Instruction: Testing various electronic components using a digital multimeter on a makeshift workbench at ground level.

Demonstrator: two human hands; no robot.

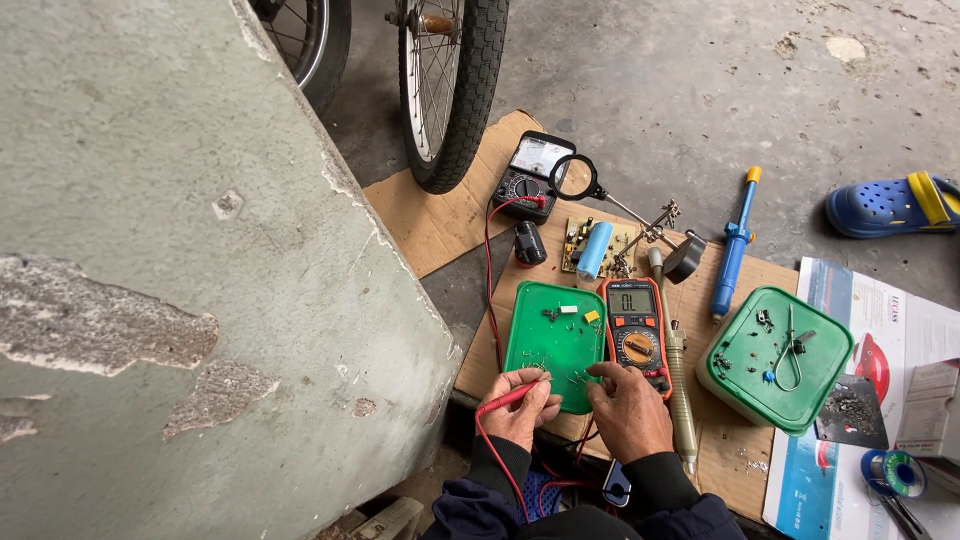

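Two hands over near edge of green tray (556, 340): left hand (520, 405) fingers pinch red probe (508, 398), right hand (628, 405) fingers narrow on small part (steadied for contact), orange multimeter (636, 322) just right, readable

Grey lit screen on the orange multimeter (636, 322); pale dial on the black meter (530, 170).

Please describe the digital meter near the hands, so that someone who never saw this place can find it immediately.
Start at the sheet of cardboard lying on the concrete floor below the bicycle wheel. Near its front edge lies a flat green tray, with the right hand just beside it. The digital meter lies against the tray's right side: orange-edged, with a lit screen above a round dial, unlike the black needle meter farther back.
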